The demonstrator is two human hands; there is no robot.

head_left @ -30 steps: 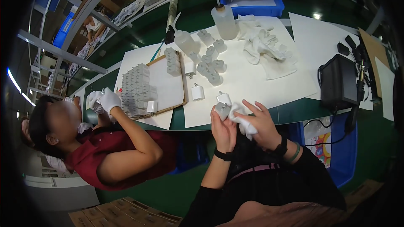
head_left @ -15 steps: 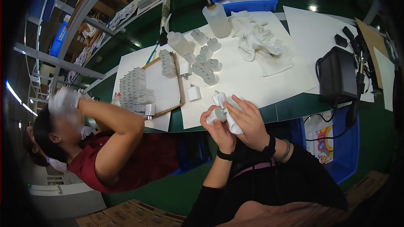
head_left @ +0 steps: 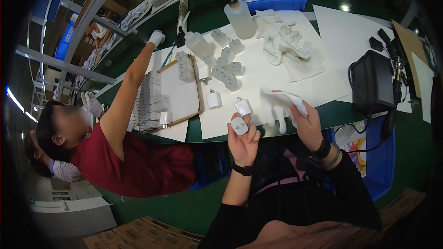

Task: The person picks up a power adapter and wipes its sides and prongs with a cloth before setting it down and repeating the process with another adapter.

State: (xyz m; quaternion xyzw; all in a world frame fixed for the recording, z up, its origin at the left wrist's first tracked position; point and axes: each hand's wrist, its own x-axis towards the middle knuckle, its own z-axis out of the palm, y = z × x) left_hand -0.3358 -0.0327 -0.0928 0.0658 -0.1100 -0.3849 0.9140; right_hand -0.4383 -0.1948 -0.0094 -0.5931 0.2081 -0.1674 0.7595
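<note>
My left hand (head_left: 244,148) is closed around a white plug charger (head_left: 239,126), its pronged face turned up. Just beyond my fingertips, a second white charger (head_left: 243,106) rests on the white paper. To the right, my right hand (head_left: 309,127) pinches a limp white cloth glove (head_left: 288,99), whose hanging part is smeared by motion. Another charger (head_left: 213,99) lies farther left on the paper. Beyond it, several more chargers (head_left: 226,77) stand in a loose group.
Two squeeze bottles (head_left: 240,20) stand behind the chargers. White gloves (head_left: 288,48) lie crumpled at the back. A black box with cables (head_left: 373,83) sits at right. On the left is a cardboard tray (head_left: 177,97) beside rows of chargers; a gloved co-worker (head_left: 134,166) reaches past it.
My hands have moved apart: the right has drawn the glove rightward off the charger in my left. The co-worker's arm has stretched out toward the far side of the table.
</note>
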